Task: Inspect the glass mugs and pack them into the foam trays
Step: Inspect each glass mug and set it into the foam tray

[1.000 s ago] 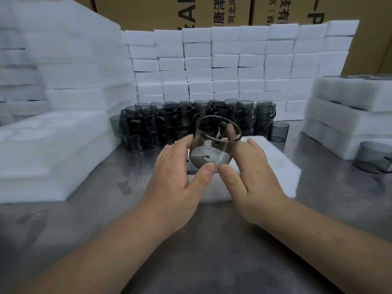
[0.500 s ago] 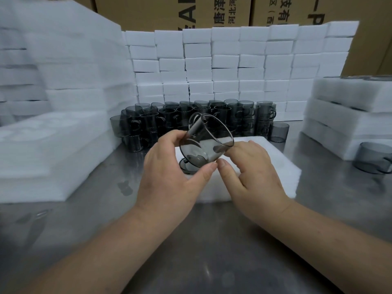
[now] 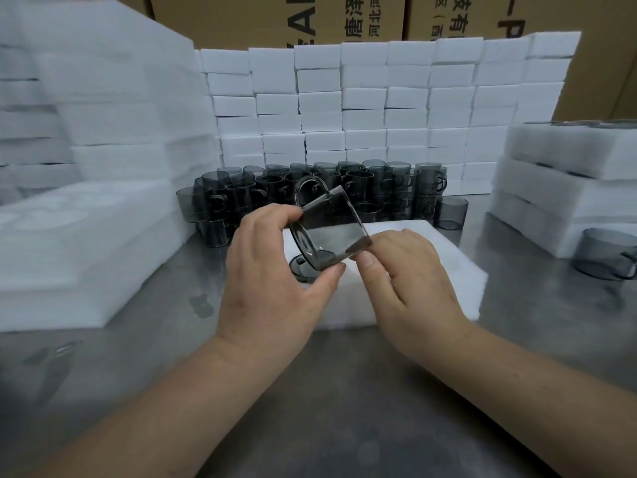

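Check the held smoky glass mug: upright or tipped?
Tipped: the smoky grey glass mug lies on its side between left hand and right hand, handle uppermost.

The glass mug [image 3: 331, 229] is a smoky, see-through grey. The stacked mugs [image 3: 362, 188] behind it have the same dark grey tint, as does the lone mug [image 3: 606, 253] at the right. The foam tray [image 3: 431, 277], the foam blocks [image 3: 379, 108] and the tray stacks [image 3: 86, 236] are plain white. The cardboard boxes [image 3: 241, 19] are brown with black print. The worktop [image 3: 310, 408] is dull grey metal.
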`<state>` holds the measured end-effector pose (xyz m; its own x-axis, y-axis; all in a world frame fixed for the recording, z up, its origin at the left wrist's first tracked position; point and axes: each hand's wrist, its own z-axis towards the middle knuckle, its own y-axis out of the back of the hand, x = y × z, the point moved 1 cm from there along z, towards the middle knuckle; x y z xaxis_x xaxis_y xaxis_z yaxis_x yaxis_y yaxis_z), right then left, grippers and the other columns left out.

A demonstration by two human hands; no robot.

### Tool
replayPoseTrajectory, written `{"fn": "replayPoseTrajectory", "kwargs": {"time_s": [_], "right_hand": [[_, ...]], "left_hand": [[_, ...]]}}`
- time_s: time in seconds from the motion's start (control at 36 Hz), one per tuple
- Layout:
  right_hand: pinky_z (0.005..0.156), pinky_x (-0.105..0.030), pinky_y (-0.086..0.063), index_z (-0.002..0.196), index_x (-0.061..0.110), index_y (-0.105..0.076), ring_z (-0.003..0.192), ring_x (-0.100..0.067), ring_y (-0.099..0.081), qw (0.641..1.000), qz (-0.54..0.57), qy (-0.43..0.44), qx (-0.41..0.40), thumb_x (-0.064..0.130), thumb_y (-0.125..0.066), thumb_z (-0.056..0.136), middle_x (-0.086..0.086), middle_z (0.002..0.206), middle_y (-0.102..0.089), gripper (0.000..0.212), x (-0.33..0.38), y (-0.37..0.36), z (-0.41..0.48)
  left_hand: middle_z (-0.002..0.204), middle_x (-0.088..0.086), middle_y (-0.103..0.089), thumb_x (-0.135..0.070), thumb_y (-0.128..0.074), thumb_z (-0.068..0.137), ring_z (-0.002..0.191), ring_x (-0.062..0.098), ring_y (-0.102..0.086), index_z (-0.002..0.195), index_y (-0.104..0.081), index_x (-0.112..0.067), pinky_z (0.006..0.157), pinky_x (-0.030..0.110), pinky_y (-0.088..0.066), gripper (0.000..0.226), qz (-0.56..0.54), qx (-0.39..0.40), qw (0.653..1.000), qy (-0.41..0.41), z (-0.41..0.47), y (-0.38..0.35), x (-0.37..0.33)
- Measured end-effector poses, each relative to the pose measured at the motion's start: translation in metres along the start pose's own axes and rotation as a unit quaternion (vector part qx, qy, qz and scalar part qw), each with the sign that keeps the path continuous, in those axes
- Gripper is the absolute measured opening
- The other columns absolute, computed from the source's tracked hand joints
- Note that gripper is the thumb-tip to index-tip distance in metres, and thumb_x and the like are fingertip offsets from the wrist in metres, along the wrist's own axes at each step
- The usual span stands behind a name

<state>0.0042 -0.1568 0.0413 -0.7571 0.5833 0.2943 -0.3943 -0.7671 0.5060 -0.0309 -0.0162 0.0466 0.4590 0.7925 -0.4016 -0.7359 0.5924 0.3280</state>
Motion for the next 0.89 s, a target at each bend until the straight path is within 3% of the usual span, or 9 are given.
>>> {"fn": "replayPoseTrajectory", "kwargs": {"time_s": [0.08, 0.17, 0.25, 0.36, 0.44, 0.53, 0.58, 0.67, 0.89], "right_hand": [[0.076, -0.036, -0.037, 0.084, 0.008, -0.063, 0.076, -0.019, -0.048, 1.000, 0.010, -0.022, -0.004, 0.038, -0.027, 0.088, 0.004, 0.077, -0.055, 0.047, -0.0004, 0.0003, -0.0001], [0.079, -0.027, -0.032, 0.093, 0.016, -0.058, 0.086, -0.010, -0.045, 0.997, 0.035, -0.068, -0.024, 0.046, -0.025, 0.084, 0.013, 0.084, -0.050, 0.046, -0.0014, 0.0009, -0.0004], [0.082, -0.024, -0.032, 0.098, 0.024, -0.050, 0.093, -0.008, -0.045, 0.996, 0.042, -0.080, -0.019, 0.051, -0.025, 0.082, 0.025, 0.087, -0.044, 0.041, -0.0027, 0.0000, -0.0003], [0.088, -0.026, -0.035, 0.112, 0.015, -0.055, 0.094, -0.007, -0.048, 0.996, 0.045, -0.068, -0.024, 0.049, -0.029, 0.083, 0.031, 0.089, -0.044, 0.052, -0.0012, -0.0006, 0.0003], [0.085, -0.026, -0.035, 0.113, 0.017, -0.057, 0.091, -0.004, -0.046, 0.998, 0.035, -0.059, -0.014, 0.047, -0.030, 0.084, 0.028, 0.087, -0.046, 0.049, -0.0003, 0.0000, 0.0015], [0.082, -0.027, -0.036, 0.111, 0.016, -0.059, 0.088, -0.006, -0.046, 0.998, 0.022, -0.057, 0.002, 0.039, -0.036, 0.089, 0.017, 0.089, -0.054, 0.040, -0.0001, -0.0004, 0.0024], [0.079, -0.025, -0.033, 0.111, 0.010, -0.061, 0.087, -0.008, -0.046, 0.999, 0.015, -0.047, -0.012, 0.029, -0.042, 0.089, 0.007, 0.090, -0.060, 0.035, 0.0000, -0.0010, 0.0016], [0.079, -0.021, -0.030, 0.112, 0.005, -0.063, 0.089, -0.010, -0.046, 0.999, 0.002, -0.049, -0.022, 0.024, -0.045, 0.088, -0.003, 0.093, -0.066, 0.035, 0.0001, -0.0027, 0.0007], [0.080, -0.025, -0.032, 0.112, 0.008, -0.063, 0.089, -0.012, -0.049, 0.998, -0.008, -0.055, 0.010, 0.026, -0.039, 0.090, 0.001, 0.091, -0.066, 0.038, -0.0004, -0.0012, 0.0028]], "left_hand": [[0.109, -0.005, -0.040, -0.014, -0.082, 0.062, 0.102, 0.018, -0.048, 0.114, -0.050, -0.005, 0.092, 0.037, -0.043, 0.061, 0.007, -0.010, 1.000, -0.015, 0.0010, 0.0005, -0.0005], [0.109, -0.004, -0.039, -0.016, -0.076, 0.063, 0.103, 0.017, -0.045, 0.112, -0.051, -0.004, 0.091, 0.032, -0.039, 0.057, 0.013, -0.020, 0.999, -0.033, 0.0017, 0.0008, -0.0022], [0.111, 0.000, -0.043, -0.017, -0.073, 0.063, 0.106, 0.023, -0.049, 0.114, -0.052, -0.005, 0.093, 0.038, -0.043, 0.057, 0.018, -0.012, 0.999, -0.038, 0.0014, 0.0014, -0.0035], [0.114, -0.001, -0.038, -0.018, -0.070, 0.064, 0.105, 0.023, -0.051, 0.119, -0.053, -0.012, 0.092, 0.043, -0.047, 0.058, 0.012, 0.002, 0.999, -0.043, 0.0008, 0.0026, -0.0041], [0.115, 0.002, -0.037, -0.018, -0.068, 0.066, 0.104, 0.025, -0.052, 0.121, -0.044, -0.024, 0.091, 0.041, -0.049, 0.061, 0.009, 0.016, 0.998, -0.062, 0.0008, 0.0027, -0.0044], [0.117, 0.010, -0.042, -0.016, -0.068, 0.066, 0.104, 0.026, -0.052, 0.124, -0.048, -0.017, 0.091, 0.038, -0.048, 0.061, 0.017, 0.016, 0.996, -0.082, 0.0002, 0.0026, -0.0030], [0.117, 0.003, -0.036, -0.016, -0.069, 0.066, 0.105, 0.022, -0.049, 0.128, -0.046, -0.011, 0.092, 0.038, -0.047, 0.066, 0.022, 0.011, 0.996, -0.088, 0.0001, 0.0020, -0.0022], [0.118, -0.001, -0.031, -0.015, -0.069, 0.064, 0.110, 0.016, -0.043, 0.130, -0.033, -0.017, 0.096, 0.043, -0.044, 0.075, 0.020, 0.001, 0.995, -0.096, 0.0003, 0.0010, -0.0027], [0.120, 0.001, -0.034, -0.012, -0.071, 0.064, 0.113, 0.018, -0.042, 0.127, -0.031, -0.017, 0.092, 0.053, -0.046, 0.075, 0.008, -0.012, 0.992, -0.128, 0.0000, 0.0006, -0.0038]]}}
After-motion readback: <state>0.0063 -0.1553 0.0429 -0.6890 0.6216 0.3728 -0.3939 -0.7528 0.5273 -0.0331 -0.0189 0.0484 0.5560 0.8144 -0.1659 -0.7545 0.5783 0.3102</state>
